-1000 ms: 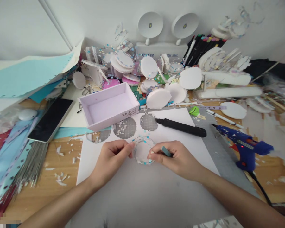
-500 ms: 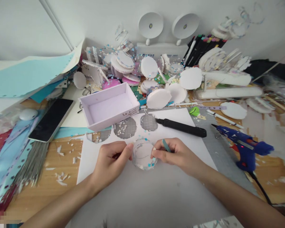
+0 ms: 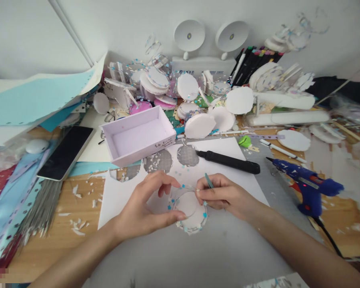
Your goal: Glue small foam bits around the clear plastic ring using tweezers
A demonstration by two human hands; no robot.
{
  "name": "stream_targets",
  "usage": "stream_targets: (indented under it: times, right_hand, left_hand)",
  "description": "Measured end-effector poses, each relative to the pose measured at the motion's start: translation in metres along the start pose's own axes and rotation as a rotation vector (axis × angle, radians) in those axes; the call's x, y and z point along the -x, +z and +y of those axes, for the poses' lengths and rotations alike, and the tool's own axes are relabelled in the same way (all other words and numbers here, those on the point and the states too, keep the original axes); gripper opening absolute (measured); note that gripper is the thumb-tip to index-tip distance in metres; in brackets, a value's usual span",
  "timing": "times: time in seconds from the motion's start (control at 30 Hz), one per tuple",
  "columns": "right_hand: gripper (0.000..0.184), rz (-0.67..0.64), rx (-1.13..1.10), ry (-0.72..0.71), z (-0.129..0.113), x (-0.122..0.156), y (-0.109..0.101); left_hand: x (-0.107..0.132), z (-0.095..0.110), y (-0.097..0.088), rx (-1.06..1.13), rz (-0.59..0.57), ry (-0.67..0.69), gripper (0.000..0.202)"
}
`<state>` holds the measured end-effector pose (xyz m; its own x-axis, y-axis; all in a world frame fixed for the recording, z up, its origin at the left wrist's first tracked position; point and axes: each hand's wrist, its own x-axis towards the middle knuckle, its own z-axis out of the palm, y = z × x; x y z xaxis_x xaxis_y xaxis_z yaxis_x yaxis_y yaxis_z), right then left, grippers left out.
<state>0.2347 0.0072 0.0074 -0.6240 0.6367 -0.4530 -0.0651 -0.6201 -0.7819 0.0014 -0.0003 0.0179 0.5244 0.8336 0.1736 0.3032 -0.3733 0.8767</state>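
In the middle of the sheet lies a round white disc [image 3: 193, 220], with a thin wire ring [image 3: 171, 200] dotted with small blue and white stars at its edge. My left hand [image 3: 150, 202] spans the ring's left side, index fingertip at the far edge and thumb at the near part. At the ring's right far edge my right hand [image 3: 219, 192] is closed, thumb and index pinched at the wire. A slim teal tool [image 3: 209, 181] sticks up out of that hand; its other end is hidden.
Beyond the white sheet [image 3: 120, 208] stand a lilac box [image 3: 111, 144] and a black pen-shaped cutter [image 3: 228, 161]. A blue glue gun [image 3: 310, 180] is at the right, a phone [image 3: 65, 153] at the left. White discs [image 3: 199, 125] crowd the back.
The ring and disc have shifted nearer and slightly right. My left hand has changed from a closed pinch to a wide span across the ring; my right hand stays pinched.
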Motion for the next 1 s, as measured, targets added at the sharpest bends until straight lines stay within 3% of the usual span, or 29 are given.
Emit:
stream_targets:
  times: [0.13, 0.3, 0.6, 0.8, 0.9, 1.0]
  right_hand:
    - [0.026, 0.039, 0.089, -0.008, 0.001, 0.0, 0.0]
    - [0.031, 0.041, 0.171, -0.019, 0.004, -0.001, 0.002]
    - [0.032, 0.046, 0.223, -0.048, 0.004, -0.002, 0.006]
    - [0.03, 0.068, 0.262, -0.057, 0.004, 0.0, 0.008]
    - [0.029, 0.126, 0.239, -0.079, 0.003, 0.001, 0.01]
    - [0.027, 0.281, 0.158, -0.164, 0.0, 0.001, 0.009]
  left_hand:
    - [0.0, 0.0, 0.005, -0.071, 0.0, -0.05, 0.052]
    - [0.002, -0.006, 0.011, -0.167, 0.033, -0.012, 0.059]
    - [0.0, -0.004, 0.012, -0.154, 0.011, 0.047, 0.064]
    - [-0.002, -0.002, 0.01, -0.104, -0.011, 0.074, 0.053]
    - [-0.002, -0.002, 0.009, -0.085, -0.002, 0.075, 0.053]
    - [-0.001, -0.002, 0.009, -0.065, 0.003, 0.073, 0.054]
